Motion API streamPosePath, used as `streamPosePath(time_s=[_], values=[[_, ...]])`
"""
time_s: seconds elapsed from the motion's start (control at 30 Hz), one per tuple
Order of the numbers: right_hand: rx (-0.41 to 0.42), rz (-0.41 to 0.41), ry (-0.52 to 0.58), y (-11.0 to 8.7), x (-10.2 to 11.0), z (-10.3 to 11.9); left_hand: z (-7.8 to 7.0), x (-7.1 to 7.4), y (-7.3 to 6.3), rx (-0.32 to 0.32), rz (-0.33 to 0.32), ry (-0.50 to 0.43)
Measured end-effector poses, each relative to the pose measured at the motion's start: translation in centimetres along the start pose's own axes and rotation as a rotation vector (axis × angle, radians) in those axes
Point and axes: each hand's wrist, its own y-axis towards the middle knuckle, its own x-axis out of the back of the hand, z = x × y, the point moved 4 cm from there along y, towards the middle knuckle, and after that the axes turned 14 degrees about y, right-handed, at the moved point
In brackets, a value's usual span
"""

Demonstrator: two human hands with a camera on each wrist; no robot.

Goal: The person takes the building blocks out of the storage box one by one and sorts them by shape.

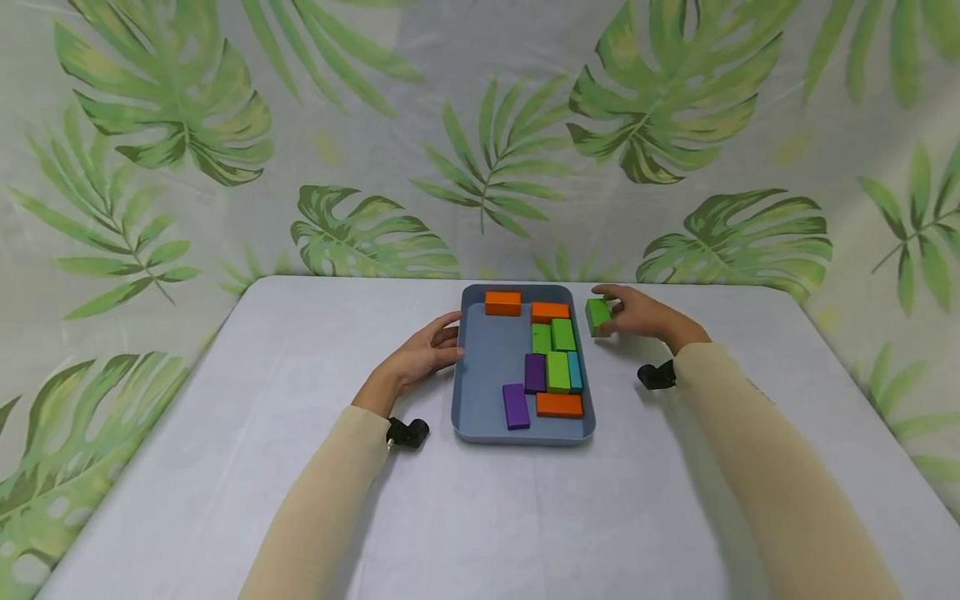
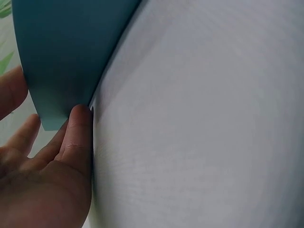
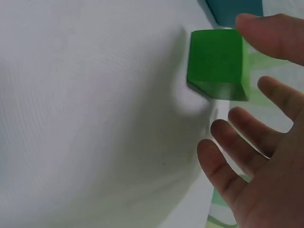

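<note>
A grey-blue tray (image 1: pixel 491 358) lies on the table with its long sides running front to back. At its left wall is my left hand (image 1: pixel 422 354); in the left wrist view the extended fingers (image 2: pixel 78 137) touch the wall's outer face. Just beyond the tray's right wall stands a green block (image 3: pixel 216 61). My right hand (image 1: pixel 637 315) is spread around this block, thumb tip at its corner and a gap between the other fingers and its sides. Inside the tray are orange blocks (image 1: pixel 502 303), green blocks (image 1: pixel 557 371), purple blocks (image 1: pixel 516 406) and a blue block (image 1: pixel 575 372).
Most blocks are grouped along the tray's right side, with one orange block at the back left. A white cloth (image 1: pixel 300 350) covers the table. A leaf-patterned curtain (image 1: pixel 487 150) hangs behind its far edge. Small black cameras (image 1: pixel 408 432) are worn at both wrists.
</note>
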Motion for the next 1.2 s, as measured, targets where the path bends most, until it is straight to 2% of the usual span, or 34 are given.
streamPosePath(time_s=[0.2,0.37,0.6,0.73,0.97,1.2], values=[[0.041,0.006,-0.013,-0.5,0.6,0.9,0.1,0.0,0.2,0.004,0.001,-0.006],[0.092,-0.038,-0.036,-0.1,0.6,1.9,0.1,0.0,0.0,0.006,-0.001,-0.005],[0.172,-0.07,-0.106,0.2,-0.2,4.9,-0.1,0.0,-0.1,0.005,0.0,-0.011],[0.208,-0.075,-0.125,0.5,-0.9,6.4,-0.2,0.0,-0.1,0.01,-0.003,-0.011],[0.272,-0.035,-0.126,1.4,-2.6,8.5,-0.2,0.0,-0.1,0.008,-0.012,0.006],[0.272,-0.024,-0.163,3.3,-5.2,9.9,-0.1,-0.1,-0.1,0.006,-0.006,0.001]])
